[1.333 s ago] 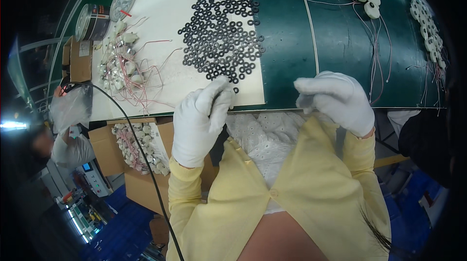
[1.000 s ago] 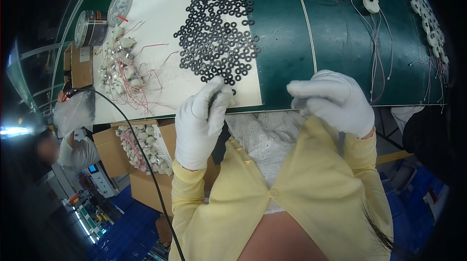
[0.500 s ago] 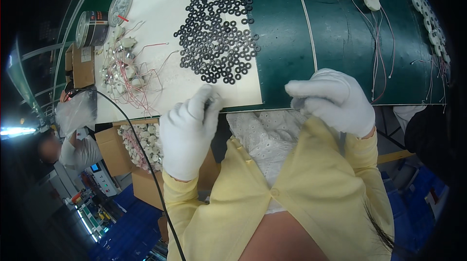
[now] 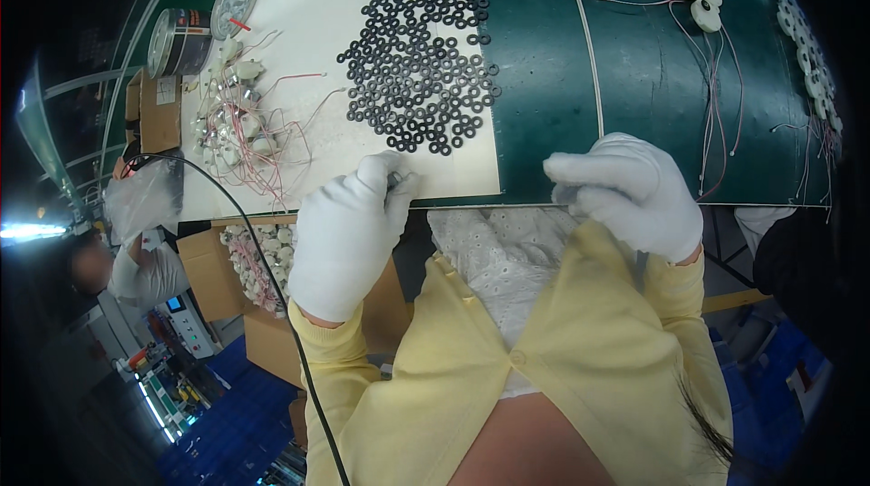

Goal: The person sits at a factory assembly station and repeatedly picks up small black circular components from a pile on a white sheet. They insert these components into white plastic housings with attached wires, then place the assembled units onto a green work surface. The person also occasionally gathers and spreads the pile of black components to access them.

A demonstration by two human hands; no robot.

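Gloved hands at the bench edge, one black ring pinched

Left hand (image 4: 349, 232) has its thumb and fingertips closed on a small black ring (image 4: 395, 181) right at the front edge of the white sheet (image 4: 308, 24), just below the pile of rings (image 4: 419, 60). Right hand (image 4: 630, 191) is curled shut near the green mat (image 4: 544, 78) edge, can't tell if it's holding anything. Wired white parts (image 4: 237, 128) sit off to the left
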